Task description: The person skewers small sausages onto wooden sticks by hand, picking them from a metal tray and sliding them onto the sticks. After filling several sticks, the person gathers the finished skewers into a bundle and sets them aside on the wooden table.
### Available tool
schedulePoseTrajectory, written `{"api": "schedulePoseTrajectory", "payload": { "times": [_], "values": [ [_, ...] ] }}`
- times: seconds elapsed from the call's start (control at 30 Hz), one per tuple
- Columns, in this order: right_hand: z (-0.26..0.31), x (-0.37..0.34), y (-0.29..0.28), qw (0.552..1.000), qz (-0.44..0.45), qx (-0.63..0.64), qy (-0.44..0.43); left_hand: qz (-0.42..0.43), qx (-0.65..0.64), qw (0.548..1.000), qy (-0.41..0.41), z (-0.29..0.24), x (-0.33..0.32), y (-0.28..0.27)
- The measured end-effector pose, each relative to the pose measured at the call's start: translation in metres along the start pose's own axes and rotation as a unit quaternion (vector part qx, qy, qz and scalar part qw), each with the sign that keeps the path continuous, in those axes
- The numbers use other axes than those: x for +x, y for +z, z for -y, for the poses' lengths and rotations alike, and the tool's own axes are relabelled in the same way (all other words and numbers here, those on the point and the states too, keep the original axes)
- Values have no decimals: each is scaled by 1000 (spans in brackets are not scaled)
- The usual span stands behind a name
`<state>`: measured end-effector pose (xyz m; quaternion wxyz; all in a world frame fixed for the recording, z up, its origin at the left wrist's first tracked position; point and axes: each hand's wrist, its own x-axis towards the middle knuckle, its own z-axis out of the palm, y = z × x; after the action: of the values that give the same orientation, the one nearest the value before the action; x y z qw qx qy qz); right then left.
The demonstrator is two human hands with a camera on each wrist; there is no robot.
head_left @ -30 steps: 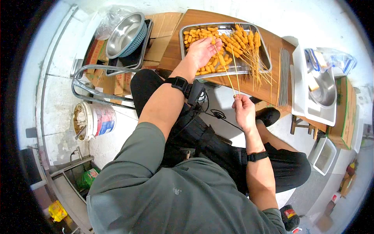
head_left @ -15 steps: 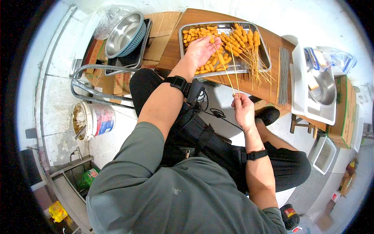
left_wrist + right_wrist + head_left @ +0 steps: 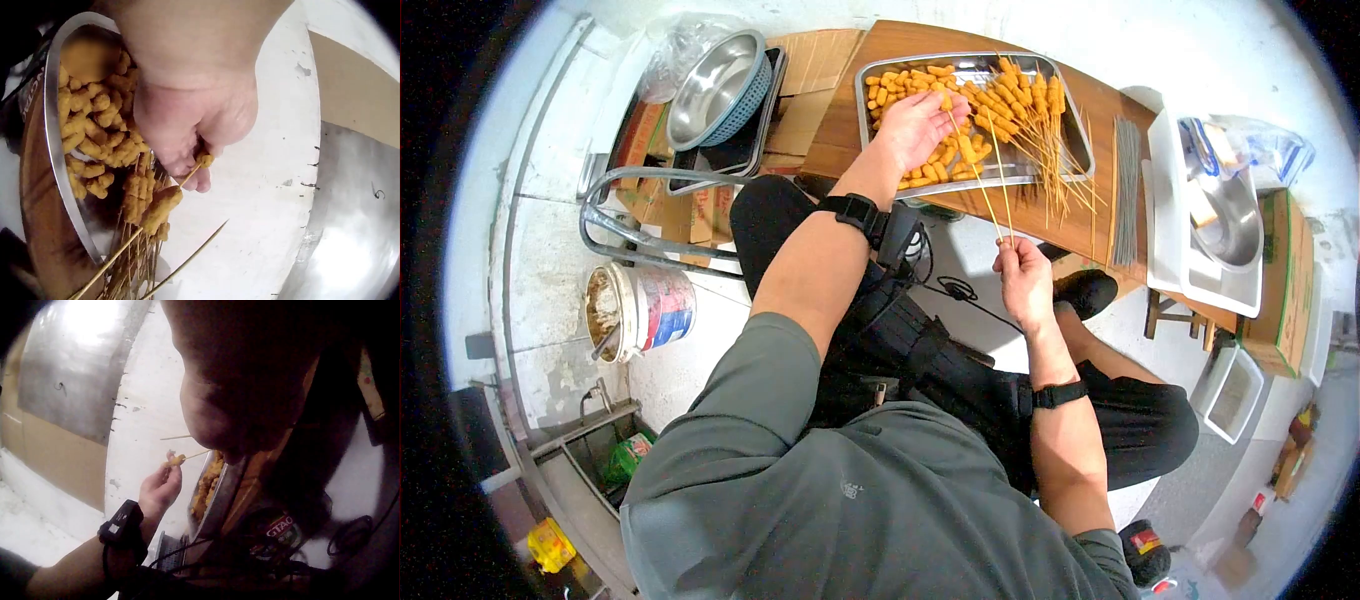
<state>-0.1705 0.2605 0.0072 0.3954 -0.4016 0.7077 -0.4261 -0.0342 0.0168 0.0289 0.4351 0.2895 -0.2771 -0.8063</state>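
My left hand [image 3: 913,130] is over the metal tray [image 3: 862,110], its thumb and fingers pinching a stubby orange-yellow food piece [image 3: 206,160] at the upper end of a bamboo skewer [image 3: 988,205]. Lower on that skewer sits another food piece [image 3: 164,209]. In front of the table, my right hand [image 3: 1025,282] grips the lower end of this skewer together with a second, bare skewer [image 3: 1002,175]. Loose food pieces [image 3: 103,119] fill the tray's left part. Loaded skewers [image 3: 1040,100] lie heaped at its right, their sticks hanging over the rim.
On the wooden table [image 3: 840,125], a bundle of thin grey sticks [image 3: 1127,195] lies right of the tray. Beyond it are a white tub [image 3: 1168,215] and a steel bowl [image 3: 1245,235]. A steel basin [image 3: 718,90] stands at left, above a metal-framed chair [image 3: 615,225] and a bucket [image 3: 665,305].
Both hands keep the same hold on the skewer and food piece. The head view has shifted very slightly; otherwise hardly anything differs.
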Motion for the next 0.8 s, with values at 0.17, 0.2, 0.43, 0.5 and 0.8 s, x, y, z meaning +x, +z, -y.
{"api": "schedulePoseTrajectory", "payload": {
  "times": [0.17, 0.2, 0.43, 0.5, 0.8],
  "values": [
    [-1, 0, 1, 1000, 0, 0, 8, 26, 20, 999, -12, 7, -2, 0],
    [-3, 1, 2, 1000, -3, 6, 3, 16, 30, 999, -22, 7, -9, 5],
    [3, -1, 5, 1000, -8, 14, 8, 14, 3, 1000, -23, 22, -14, 9],
    [8, -2, 4, 1000, -9, 4, 10, 23, 7, 999, -32, 23, -19, 12],
    [9, 8, 7, 1000, -14, -8, -4, 31, 4, 999, -41, 36, -23, 14]
  ]
}}
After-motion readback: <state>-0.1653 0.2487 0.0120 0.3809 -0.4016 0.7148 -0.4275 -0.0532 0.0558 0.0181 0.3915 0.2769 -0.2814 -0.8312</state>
